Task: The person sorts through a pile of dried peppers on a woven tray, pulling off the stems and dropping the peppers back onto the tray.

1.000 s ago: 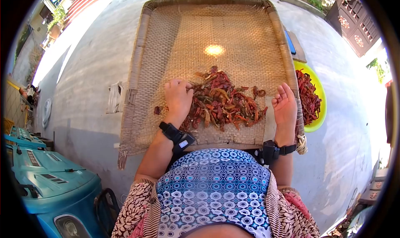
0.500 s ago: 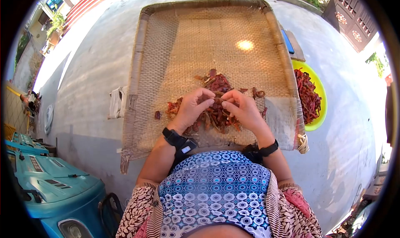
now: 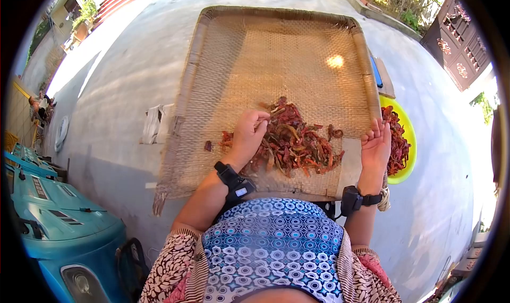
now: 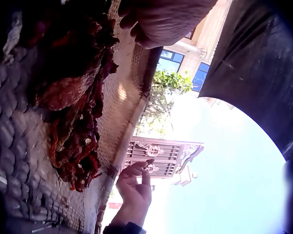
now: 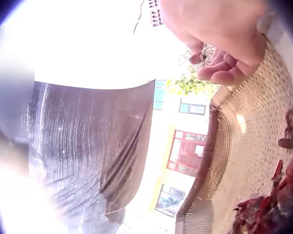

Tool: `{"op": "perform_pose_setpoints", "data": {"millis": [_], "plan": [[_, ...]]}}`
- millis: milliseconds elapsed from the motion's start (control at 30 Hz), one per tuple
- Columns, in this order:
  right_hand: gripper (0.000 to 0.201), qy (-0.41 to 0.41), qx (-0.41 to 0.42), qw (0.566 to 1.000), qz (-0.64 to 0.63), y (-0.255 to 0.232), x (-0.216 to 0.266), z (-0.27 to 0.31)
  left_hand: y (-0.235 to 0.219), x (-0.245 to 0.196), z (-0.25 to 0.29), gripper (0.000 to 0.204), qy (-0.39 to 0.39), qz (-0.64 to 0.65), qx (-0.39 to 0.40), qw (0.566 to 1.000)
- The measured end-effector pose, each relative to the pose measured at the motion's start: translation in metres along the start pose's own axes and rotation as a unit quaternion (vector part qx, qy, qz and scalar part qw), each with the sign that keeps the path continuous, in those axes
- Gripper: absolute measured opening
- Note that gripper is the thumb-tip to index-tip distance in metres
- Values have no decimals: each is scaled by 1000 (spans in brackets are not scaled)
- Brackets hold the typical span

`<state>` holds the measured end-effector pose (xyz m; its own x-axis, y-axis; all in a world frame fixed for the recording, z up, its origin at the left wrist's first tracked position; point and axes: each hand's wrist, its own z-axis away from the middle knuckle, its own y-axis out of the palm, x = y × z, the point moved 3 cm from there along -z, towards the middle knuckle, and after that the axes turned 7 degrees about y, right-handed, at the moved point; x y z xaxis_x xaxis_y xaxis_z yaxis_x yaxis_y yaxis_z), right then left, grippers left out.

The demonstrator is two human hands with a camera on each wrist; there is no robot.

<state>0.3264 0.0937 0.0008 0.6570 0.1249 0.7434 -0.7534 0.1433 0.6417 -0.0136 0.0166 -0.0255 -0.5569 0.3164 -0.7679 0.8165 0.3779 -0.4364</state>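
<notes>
Dried red and brown peppers [image 3: 292, 143] lie heaped on the woven tray [image 3: 281, 53]. At the heap's left side is the left hand [image 3: 248, 135], fingers bent toward the thumb; whether anything is between them is hidden. Over the tray's right rim, beside the yellow-green bowl [image 3: 408, 127], the right hand [image 3: 376, 146] is raised with bent fingers. In the right wrist view, the right hand [image 5: 222, 36] pinches a small dark red piece [image 5: 198, 58]. The left wrist view has the left hand [image 4: 168, 19] above the peppers [image 4: 80, 131].
More red peppers [image 3: 396, 143] fill the bowl at the tray's right. A blue flat object [image 3: 376, 72] lies on a board behind it. White cloth [image 3: 154, 124] is left of the tray, and a teal vehicle [image 3: 69, 218] stands at the lower left.
Half a second ago both hands met over the heap. Now they are apart: the right hand has moved right to the tray's rim, while the left remains beside the heap.
</notes>
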Motion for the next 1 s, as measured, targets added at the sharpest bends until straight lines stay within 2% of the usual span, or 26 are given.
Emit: {"op": "perform_pose_setpoints", "data": {"millis": [33, 67, 167, 200, 233, 300, 333, 400, 500, 600, 667, 767, 800, 900, 933, 1000], "plan": [[25, 19, -6, 997, -73, -2, 2, -2, -1, -1, -1, 26, 54, -47, -14, 997], [28, 44, 22, 999, -17, 0, -1, -4, -2, -2, -2, 29, 108, -96, -27, 989], [30, 79, 111, 965, 226, 52, -21, 8, 4, 0, -1, 40, 113, -159, -43, 980], [31, 67, 158, 930, 325, 67, -32, 6, 7, 10, 0, 53, 93, -169, -3, 981], [32, 53, 203, 883, 420, 81, -45, 1, 11, 14, 0, 55, 89, -197, -1, 976], [36, -65, 261, 766, 584, 105, -69, -6, 20, 20, 2, 61, 81, -255, 2, 964], [40, -117, 265, 725, 624, 116, -78, -9, 21, 20, 2, 72, 76, -274, 44, 958], [47, -219, 267, 632, 694, 132, -96, -15, 21, 13, 0, 74, 54, -277, 67, 957], [54, -312, 281, 529, 737, 142, -124, -26, 23, 10, 1, 77, 51, -286, 86, 953], [50, -266, 319, 514, 750, 148, -134, -16, 22, 10, 1, 75, 42, -294, 91, 950], [45, -225, 346, 536, 736, 144, -139, -17, 24, 13, 3, 67, 58, -282, 64, 956], [39, -163, 375, 559, 721, 146, -137, -6, 24, 16, 2, 56, 19, -184, 92, 979], [38, -144, 382, 565, 717, 148, -133, 0, 18, 6, 1, 45, 29, -144, 73, 987], [39, -146, 413, 587, 681, 151, -119, 21, 14, 3, 0, 40, 11, -49, 81, 995], [38, -175, 408, 602, 664, 149, -116, 26, 9, -6, -1, 35, 32, 27, 57, 998], [38, -211, 380, 591, 680, 153, -100, 51, 6, -10, 1, 32, 25, 45, 54, 997]]}}
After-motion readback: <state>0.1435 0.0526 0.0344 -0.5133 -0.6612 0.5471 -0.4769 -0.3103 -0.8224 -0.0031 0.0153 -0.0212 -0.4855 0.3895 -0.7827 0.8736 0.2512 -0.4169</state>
